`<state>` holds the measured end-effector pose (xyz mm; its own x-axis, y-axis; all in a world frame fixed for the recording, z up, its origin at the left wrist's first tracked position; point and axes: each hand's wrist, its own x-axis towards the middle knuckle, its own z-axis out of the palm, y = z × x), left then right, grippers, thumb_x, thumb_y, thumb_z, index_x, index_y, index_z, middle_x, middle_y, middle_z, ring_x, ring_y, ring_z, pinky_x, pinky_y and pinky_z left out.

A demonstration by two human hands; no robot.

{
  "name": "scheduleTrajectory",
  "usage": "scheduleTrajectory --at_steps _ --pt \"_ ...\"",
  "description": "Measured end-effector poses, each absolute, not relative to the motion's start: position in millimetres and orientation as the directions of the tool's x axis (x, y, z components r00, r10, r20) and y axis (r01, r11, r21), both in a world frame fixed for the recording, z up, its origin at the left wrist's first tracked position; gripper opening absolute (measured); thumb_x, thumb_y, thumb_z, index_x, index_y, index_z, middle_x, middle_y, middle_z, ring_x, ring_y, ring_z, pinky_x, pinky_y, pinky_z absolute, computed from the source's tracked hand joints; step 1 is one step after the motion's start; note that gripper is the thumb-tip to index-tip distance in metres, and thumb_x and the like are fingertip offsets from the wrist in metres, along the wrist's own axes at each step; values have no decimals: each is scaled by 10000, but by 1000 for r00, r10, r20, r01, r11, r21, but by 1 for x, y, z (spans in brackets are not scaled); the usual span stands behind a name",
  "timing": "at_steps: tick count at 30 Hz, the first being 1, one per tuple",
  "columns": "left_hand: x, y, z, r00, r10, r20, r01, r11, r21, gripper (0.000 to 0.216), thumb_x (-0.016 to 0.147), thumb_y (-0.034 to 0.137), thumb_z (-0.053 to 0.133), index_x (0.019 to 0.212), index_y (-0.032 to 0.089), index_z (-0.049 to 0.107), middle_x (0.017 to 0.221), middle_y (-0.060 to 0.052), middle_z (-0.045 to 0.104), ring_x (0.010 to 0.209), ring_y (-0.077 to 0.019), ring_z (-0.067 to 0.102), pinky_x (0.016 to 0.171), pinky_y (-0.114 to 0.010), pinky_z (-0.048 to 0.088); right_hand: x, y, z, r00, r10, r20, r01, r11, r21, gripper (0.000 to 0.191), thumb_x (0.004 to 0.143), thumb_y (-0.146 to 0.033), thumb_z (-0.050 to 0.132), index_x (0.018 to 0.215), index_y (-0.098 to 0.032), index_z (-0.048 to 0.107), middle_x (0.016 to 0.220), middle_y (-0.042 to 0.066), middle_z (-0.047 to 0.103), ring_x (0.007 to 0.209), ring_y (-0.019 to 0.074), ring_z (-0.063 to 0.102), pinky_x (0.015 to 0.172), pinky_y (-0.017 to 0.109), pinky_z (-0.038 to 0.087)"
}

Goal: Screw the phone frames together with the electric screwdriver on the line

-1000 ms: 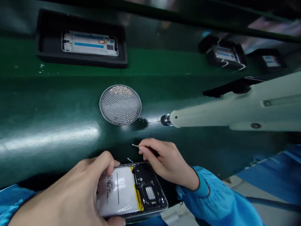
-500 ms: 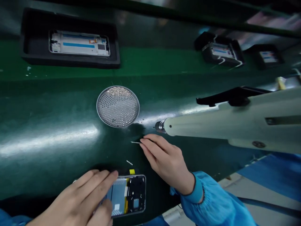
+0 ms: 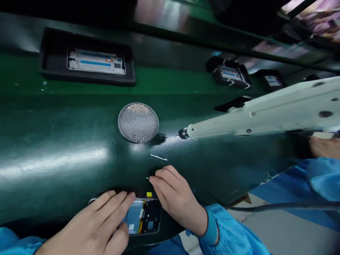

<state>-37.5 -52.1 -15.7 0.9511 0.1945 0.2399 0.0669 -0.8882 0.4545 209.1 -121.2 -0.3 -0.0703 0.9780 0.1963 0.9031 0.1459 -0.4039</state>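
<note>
The partly assembled phone (image 3: 135, 216) lies at the near edge of the bench, its inside facing up, with a yellow tab (image 3: 149, 194) at its far edge. My left hand (image 3: 92, 219) covers its left part, fingers along the far side and thumb on the near side, gripping it. Beyond the phone's right end, my right hand (image 3: 172, 191) pinches a tiny pale strip (image 3: 147, 178); most of the strip is hidden by the fingertips. A longer thin white strip (image 3: 158, 157) lies on the bench past my right fingers.
A round perforated dish (image 3: 138, 124) holds many small screws at its far side. An electric screwdriver (image 3: 183, 133) on a pale arm reaches in from the right. Black trays (image 3: 90, 78) with phone frames stand at the back. Another person's hand (image 3: 325, 146) is at far right.
My right hand has let go of the longer strip, now on the bench, moved nearer the phone and pinched the short strip that lay there. My left hand stays on the phone.
</note>
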Motion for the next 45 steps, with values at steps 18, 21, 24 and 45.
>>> scheduleTrajectory --at_steps 18,21,24,45 --pt "-30 -44 -2 923 81 376 -32 -957 287 85 896 205 574 876 139 624 1290 -206 634 1227 -379 585 995 -537 510 221 -109 24 2 963 -270 303 -258 -917 162 902 -249 606 951 -187 747 906 53 704 724 97 653 640 233 559" --pt "-29 -44 0 919 73 387 -42 -959 280 83 893 190 568 860 135 620 1274 -215 640 1209 -392 596 979 -553 514 219 -110 23 33 937 -348 216 -347 -913 142 860 -264 658 919 -164 739 851 45 707 666 92 645 575 214 537" --pt "-28 -43 1 918 68 390 -46 -960 275 84 891 178 561 846 131 614 1261 -227 642 1183 -400 609 955 -556 527 219 -110 22 51 903 -428 96 -431 -897 129 818 -268 704 881 -162 742 797 33 724 665 91 659 595 206 544" --pt "-26 -39 8 929 27 370 -66 -969 237 85 898 186 554 855 130 602 1229 -232 659 1139 -399 637 929 -551 536 219 -108 19 -70 815 -576 0 -577 -817 153 753 -320 777 811 -179 763 783 13 752 706 98 674 674 233 547"
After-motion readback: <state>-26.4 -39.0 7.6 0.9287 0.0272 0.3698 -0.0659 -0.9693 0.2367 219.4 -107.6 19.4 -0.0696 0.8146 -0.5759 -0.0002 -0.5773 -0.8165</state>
